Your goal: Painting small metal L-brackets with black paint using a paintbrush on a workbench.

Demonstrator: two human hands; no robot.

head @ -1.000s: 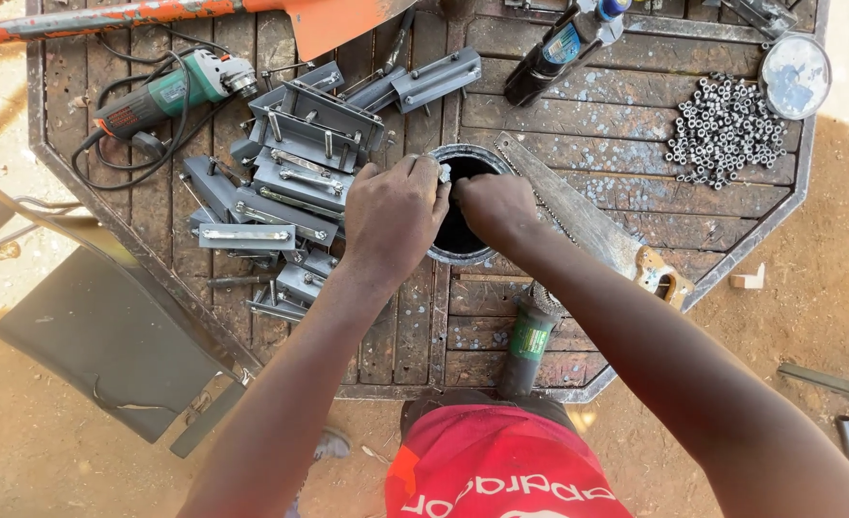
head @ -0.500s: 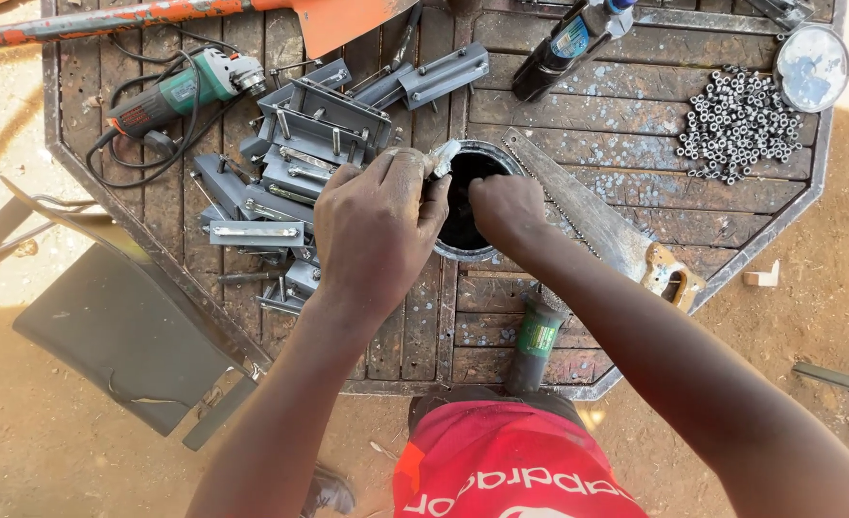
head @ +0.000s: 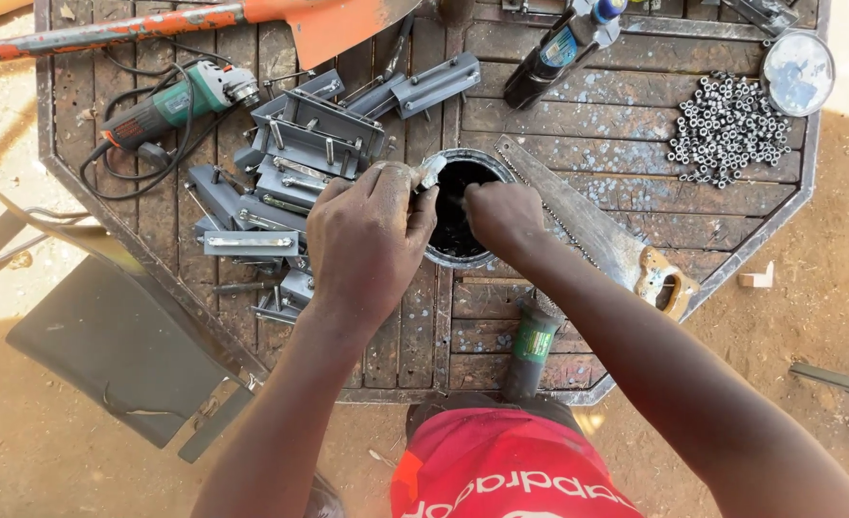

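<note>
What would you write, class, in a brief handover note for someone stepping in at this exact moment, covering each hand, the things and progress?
Left hand: closed on a small pale metal piece at the rim of the round black hole in the metal worktable.
Right hand: closed at the hole's right edge; what it holds is hidden.
Nearby: grey metal brackets piled left, pile of small silver nuts far right, hand saw beside the hole.
Done: the piece is at the hole.
Left: cannot tell from this view.

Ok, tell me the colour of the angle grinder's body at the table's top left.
Green, with a black cord: the angle grinder shows in the head view.
</note>
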